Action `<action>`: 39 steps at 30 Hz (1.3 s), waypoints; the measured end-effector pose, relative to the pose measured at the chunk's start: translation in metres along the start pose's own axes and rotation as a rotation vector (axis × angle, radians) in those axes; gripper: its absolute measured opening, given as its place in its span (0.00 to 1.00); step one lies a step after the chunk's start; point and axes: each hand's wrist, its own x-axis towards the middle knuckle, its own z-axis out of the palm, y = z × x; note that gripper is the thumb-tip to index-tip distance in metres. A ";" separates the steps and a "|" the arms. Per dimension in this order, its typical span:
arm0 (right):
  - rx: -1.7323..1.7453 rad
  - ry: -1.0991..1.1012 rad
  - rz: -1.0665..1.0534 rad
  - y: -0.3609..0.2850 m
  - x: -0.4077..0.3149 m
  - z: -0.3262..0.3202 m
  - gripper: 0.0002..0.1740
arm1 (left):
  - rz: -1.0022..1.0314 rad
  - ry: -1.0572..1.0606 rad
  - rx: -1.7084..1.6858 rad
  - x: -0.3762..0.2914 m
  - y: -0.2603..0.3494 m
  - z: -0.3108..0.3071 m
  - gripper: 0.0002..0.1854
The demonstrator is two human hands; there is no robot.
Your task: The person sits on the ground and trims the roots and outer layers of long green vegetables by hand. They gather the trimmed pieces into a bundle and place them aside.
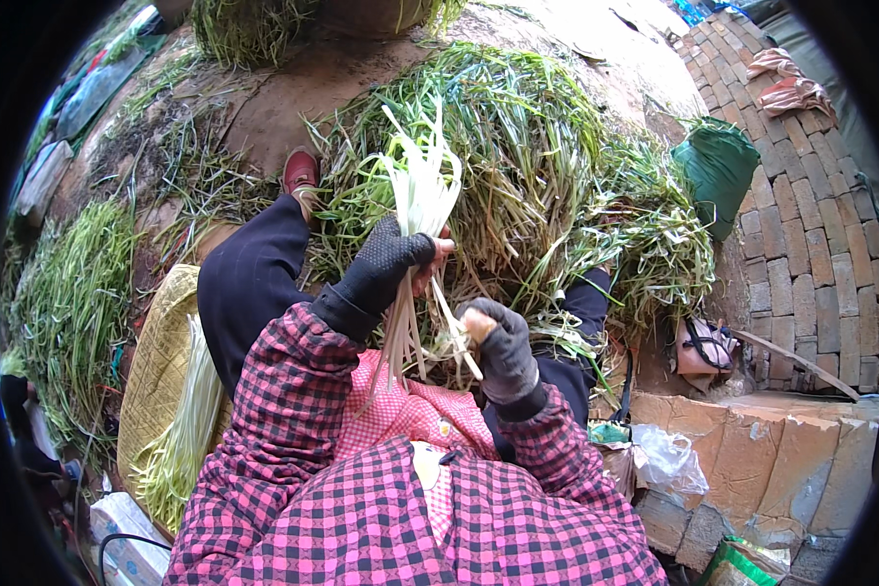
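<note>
My left hand (381, 267), in a black dotted glove with bare fingertips, grips a bunch of pale leafy stalks (423, 194). Their whitish leaf tops fan upward and the thin stems hang below the fist. To its right, my right hand (504, 351), in a grey worn glove, is curled with its bare thumb against a single pale stalk (454, 329); its other fingertips are hidden. Between and beyond my knees lies a large heap of green leafy stalks (513, 146). A pink checked apron (410, 417) covers my lap beneath the hands.
On my left, a sorted bundle of pale stalks (190, 410) lies on a yellow quilted pad (146, 366). More green stalks (73, 315) are piled further left. A green bag (718, 176), a brick floor (806, 242), a clear plastic bag (666, 458) and a brick ledge (754, 469) are at right.
</note>
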 end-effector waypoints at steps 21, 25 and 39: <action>-0.306 -0.645 0.245 -0.041 -0.026 -0.004 0.12 | 0.174 0.261 -0.071 0.027 -0.002 -0.040 0.11; -1.092 0.008 0.044 -0.006 -0.006 -0.028 0.14 | 0.160 0.257 -0.019 0.018 -0.006 -0.029 0.11; -0.336 -0.220 0.199 -0.009 -0.014 -0.029 0.16 | 0.141 0.263 -0.017 0.014 0.001 -0.023 0.12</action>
